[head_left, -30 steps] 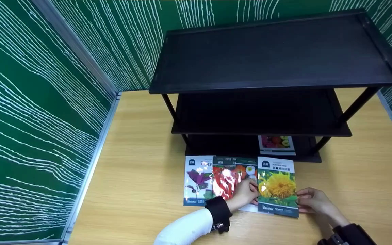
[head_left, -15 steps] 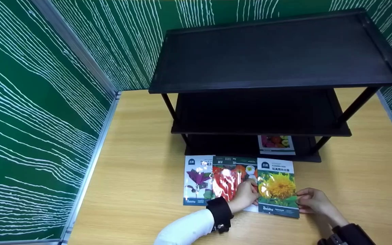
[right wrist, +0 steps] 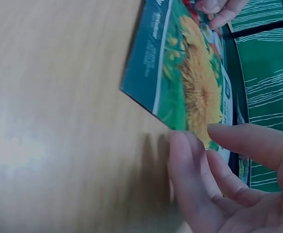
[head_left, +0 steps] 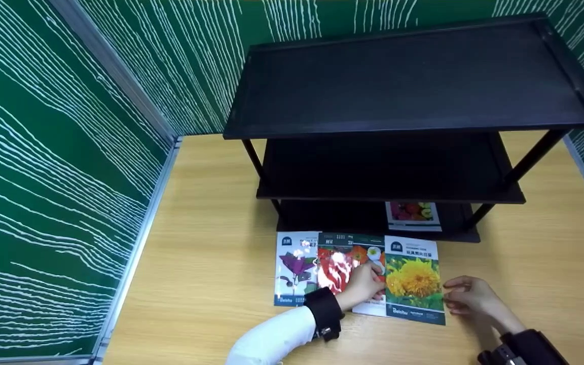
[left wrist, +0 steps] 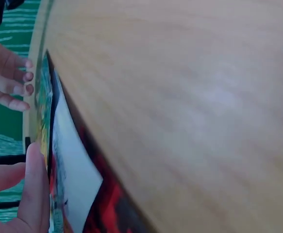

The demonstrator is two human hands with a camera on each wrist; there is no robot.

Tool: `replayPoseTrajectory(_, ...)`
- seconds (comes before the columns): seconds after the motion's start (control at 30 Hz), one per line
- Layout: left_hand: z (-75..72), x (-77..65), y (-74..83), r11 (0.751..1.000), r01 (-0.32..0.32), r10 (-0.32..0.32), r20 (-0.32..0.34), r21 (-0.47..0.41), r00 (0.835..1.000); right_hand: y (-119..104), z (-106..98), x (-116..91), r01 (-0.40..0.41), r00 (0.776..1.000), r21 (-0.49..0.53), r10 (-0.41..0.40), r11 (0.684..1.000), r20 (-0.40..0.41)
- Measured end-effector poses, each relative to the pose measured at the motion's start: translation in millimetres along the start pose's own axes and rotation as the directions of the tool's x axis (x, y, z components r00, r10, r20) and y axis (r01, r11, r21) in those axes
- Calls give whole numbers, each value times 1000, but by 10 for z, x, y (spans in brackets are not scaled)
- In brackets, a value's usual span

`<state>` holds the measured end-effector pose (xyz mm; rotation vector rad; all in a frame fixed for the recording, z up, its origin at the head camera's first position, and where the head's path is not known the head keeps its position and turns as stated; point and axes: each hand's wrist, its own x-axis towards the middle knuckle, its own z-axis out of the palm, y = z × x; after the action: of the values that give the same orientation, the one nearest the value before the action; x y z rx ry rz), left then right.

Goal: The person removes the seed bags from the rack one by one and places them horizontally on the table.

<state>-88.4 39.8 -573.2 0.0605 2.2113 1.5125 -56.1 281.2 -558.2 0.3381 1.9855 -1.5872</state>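
Several flower seed packets lie in an overlapping row at the front of the bottom shelf. The rightmost, a yellow-flower seed packet point(head_left: 414, 279), overlaps a poppy seed packet point(head_left: 369, 308) to its left. Further left are a red-flower seed packet point(head_left: 333, 271) and a purple-flower seed packet point(head_left: 292, 276). My left hand point(head_left: 364, 282) lies over the poppy packet, fingertips right at the yellow packet's left edge. My right hand point(head_left: 477, 300) is just off that packet's right edge. In the right wrist view its fingers point(right wrist: 182, 160) are spread, nothing between them.
A black three-tier shelf point(head_left: 403, 81) stands over the back of the wooden table point(head_left: 206, 253). On its bottom tier point(head_left: 332, 215) lies another seed packet point(head_left: 413, 215). Green panels with white streaks point(head_left: 43, 177) enclose the left and back.
My right hand has let go of the yellow-flower packet's right edge and drawn slightly right. My left hand has shifted slightly up. The packets stay nearly in place.
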Motion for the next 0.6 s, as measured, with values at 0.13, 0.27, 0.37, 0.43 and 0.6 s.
replayPoseTrajectory(0.13, -23, 37, 49, 1000, -1, 1, 9, -7, 1000, -57, 4, 19, 26, 999, -14, -26, 1000, -23)
replayPoseTrajectory(0.27, -37, 84, 106, 998, -12, 11, 7, 59, 1000, -109, 16, 50, 65, 997, -25, -66, 998, -31)
replayPoseTrajectory(0.37, -58, 122, 154, 993, -36, 34, 14, 112, 999, -147, 14, 71, 99, 994, -58, -101, 993, -30)
replayPoseTrajectory(0.43, -75, 150, 182, 990, -60, 57, 21, 127, 998, -173, 8, 88, 115, 993, -74, -118, 991, -32)
replayPoseTrajectory(0.6, -114, 221, 238, 987, -93, 90, 25, 132, 996, -240, -16, 130, 134, 989, -100, -139, 986, -42)
